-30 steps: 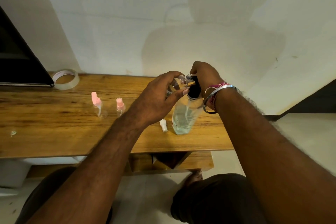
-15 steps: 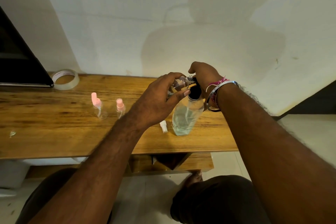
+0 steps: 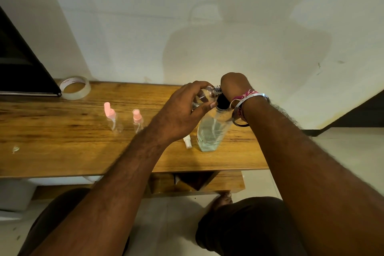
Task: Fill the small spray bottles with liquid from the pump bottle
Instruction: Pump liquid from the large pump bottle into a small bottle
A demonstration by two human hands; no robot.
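A clear pump bottle point(image 3: 209, 133) with pale liquid and a black pump head stands on the wooden table point(image 3: 62, 147). My right hand point(image 3: 233, 85) rests on top of the pump head, fingers curled over it. My left hand point(image 3: 182, 114) grips a small clear spray bottle point(image 3: 204, 94), uncapped and tilted, its threaded neck held against the pump's spout. A white spray cap point(image 3: 187, 141) lies on the table beside the pump bottle's base. Two small spray bottles with pink tops point(image 3: 113, 119) point(image 3: 137, 120) stand to the left.
A roll of clear tape point(image 3: 75, 87) lies at the back left by a dark screen point(image 3: 20, 72). The wall runs right behind the table. The table's right edge ends just past the pump bottle. My knees sit below the front edge.
The small bottle in my left hand has tilted a little more toward the spout and both hands have shifted slightly lower. Nothing else on the table has moved.
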